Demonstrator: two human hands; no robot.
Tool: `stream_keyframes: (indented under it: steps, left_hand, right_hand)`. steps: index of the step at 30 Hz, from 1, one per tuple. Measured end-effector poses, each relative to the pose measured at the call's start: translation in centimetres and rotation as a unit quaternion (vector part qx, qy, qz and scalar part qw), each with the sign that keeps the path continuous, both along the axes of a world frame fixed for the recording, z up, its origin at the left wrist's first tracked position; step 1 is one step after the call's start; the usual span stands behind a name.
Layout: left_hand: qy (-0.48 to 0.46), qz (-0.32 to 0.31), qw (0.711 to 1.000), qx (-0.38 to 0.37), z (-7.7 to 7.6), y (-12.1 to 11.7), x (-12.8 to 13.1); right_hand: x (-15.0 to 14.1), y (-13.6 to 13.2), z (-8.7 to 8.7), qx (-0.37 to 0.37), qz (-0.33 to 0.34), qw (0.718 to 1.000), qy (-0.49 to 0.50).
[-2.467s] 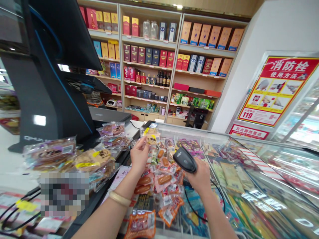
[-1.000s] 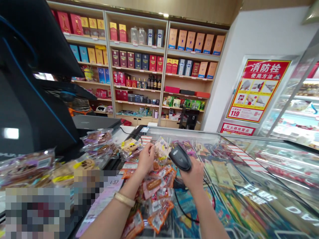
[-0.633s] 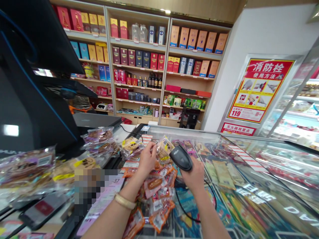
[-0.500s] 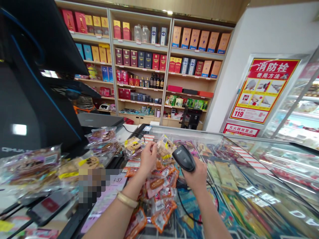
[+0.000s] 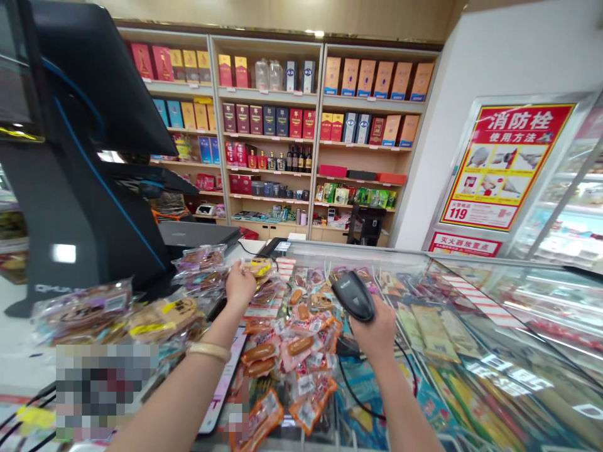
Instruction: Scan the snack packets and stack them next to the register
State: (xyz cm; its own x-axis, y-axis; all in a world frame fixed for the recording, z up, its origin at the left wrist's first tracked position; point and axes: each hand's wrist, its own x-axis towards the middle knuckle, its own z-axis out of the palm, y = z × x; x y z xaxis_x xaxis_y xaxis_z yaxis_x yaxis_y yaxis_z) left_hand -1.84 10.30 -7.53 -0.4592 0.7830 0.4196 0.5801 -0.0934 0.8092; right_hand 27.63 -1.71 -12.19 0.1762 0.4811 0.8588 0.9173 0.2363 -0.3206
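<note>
My right hand [image 5: 377, 326] is wrapped around a black, rounded plastic scanner [image 5: 353, 296]; my half-curled left hand [image 5: 240, 286] meets a clear, yellow-banded packet [image 5: 260, 267], grip unclear.

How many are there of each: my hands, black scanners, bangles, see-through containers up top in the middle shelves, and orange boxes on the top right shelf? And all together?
Hands, left hand and right hand: 2
Black scanner: 1
Bangle: 1
See-through containers: 2
Orange boxes: 6
Total: 12
</note>
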Motion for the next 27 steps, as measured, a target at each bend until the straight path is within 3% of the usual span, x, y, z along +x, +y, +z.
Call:
stream_keyframes:
  steps: [3, 5, 9, 12, 17, 21, 24, 27]
  left_hand:
    - [0.068, 0.018, 0.997, -0.014, -0.3, -1.3, 1.7]
    - [0.157, -0.009, 0.988, 0.004, -0.4, -2.0, 3.3]
    - [0.292, -0.258, 0.921, -0.009, -0.8, -1.9, 6.9]
    - [0.335, -0.350, 0.873, -0.051, -1.5, -0.8, 9.3]
    - [0.380, -0.369, 0.842, -0.103, -2.9, 1.3, 11.3]
    - [0.407, -0.370, 0.829, -0.108, -2.9, 1.9, 11.5]
    - [0.421, -0.362, 0.829, -0.067, -1.8, 1.7, 11.2]
    - [0.429, -0.344, 0.835, -0.011, 0.4, 1.2, 10.1]
  right_hand:
    - [-0.2, -0.1, 0.2, 0.007, -0.001, 1.000, 0.000]
    - [-0.3, -0.2, 0.4, 0.006, -0.002, 1.000, 0.003]
    - [-0.2, -0.2, 0.4, -0.002, 0.002, 1.000, 0.013]
    - [0.1, 0.1, 0.1, -0.009, -0.002, 1.000, 0.018]
    - [0.0, 0.3, -0.1, -0.012, -0.008, 1.000, 0.011]
    - [-0.5, 0.2, 0.0, -0.016, -0.005, 1.000, 0.014]
    - [-0.6, 0.1, 0.1, -0.021, -0.010, 1.000, 0.016]
    - [-0.6, 0.1, 0.1, -0.028, -0.013, 0.999, 0.011]
